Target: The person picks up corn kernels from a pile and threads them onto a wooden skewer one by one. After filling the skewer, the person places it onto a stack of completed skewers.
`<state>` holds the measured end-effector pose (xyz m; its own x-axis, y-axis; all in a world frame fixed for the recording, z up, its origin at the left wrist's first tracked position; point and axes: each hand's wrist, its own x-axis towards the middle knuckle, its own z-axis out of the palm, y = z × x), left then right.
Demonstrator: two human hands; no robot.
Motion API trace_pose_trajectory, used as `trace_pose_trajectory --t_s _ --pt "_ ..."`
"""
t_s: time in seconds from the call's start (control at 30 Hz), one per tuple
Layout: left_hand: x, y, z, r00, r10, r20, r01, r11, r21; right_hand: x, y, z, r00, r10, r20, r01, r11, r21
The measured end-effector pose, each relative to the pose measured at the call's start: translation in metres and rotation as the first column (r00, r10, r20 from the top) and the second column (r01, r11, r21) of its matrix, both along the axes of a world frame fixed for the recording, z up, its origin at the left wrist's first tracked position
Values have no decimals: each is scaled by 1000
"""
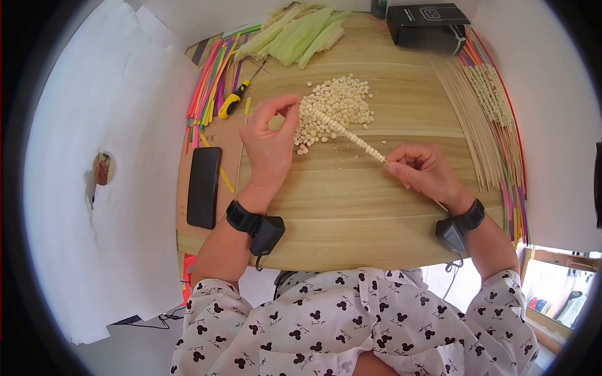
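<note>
A thin wooden skewer threaded with pale corn kernels (351,136) slants between my two hands above the table. At its upper end, my left hand (268,139) is closed in a pinch of thumb and forefinger; whether a loose kernel is between those fingertips is too small to tell. My right hand (427,170) grips the bare part of the skewer just below the lowest kernels, and the stick's tail shows under the palm. Behind the skewer lies a heap of loose corn kernels (345,97), partly covered by my left fingers and the threaded row.
Left: a black phone (204,188), a yellow-black screwdriver (234,101) and colored strips (213,81). Corn husks (295,34) lie at the back, near a black box (426,25). Bare skewers (467,119) and kernel-filled skewers (489,94) lie right. White panels flank the wooden table (351,219).
</note>
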<state>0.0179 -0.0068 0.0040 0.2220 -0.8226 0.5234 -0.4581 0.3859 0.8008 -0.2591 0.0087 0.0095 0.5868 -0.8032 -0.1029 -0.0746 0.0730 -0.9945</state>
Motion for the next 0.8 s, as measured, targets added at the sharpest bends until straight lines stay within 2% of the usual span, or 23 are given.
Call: trace_pose_trajectory --t_s 0.27,0.57,0.63,0.8 --pt "-5 3 1 1000 14 17 -14 1000 -3 0 0 3 1000 14 -17 -14 1000 9" --pt "-14 9 -2 992 -64 -111 69 996 48 0 -1 4 1000 6 18 -6 1000 25" --pt "-16 9 -2 967 -103 -234 121 991 65 0 -1 7 1000 11 2 -11 999 45" --pt "-18 8 -5 929 -137 -343 165 985 55 0 -2 6 1000 -18 18 17 998 57"
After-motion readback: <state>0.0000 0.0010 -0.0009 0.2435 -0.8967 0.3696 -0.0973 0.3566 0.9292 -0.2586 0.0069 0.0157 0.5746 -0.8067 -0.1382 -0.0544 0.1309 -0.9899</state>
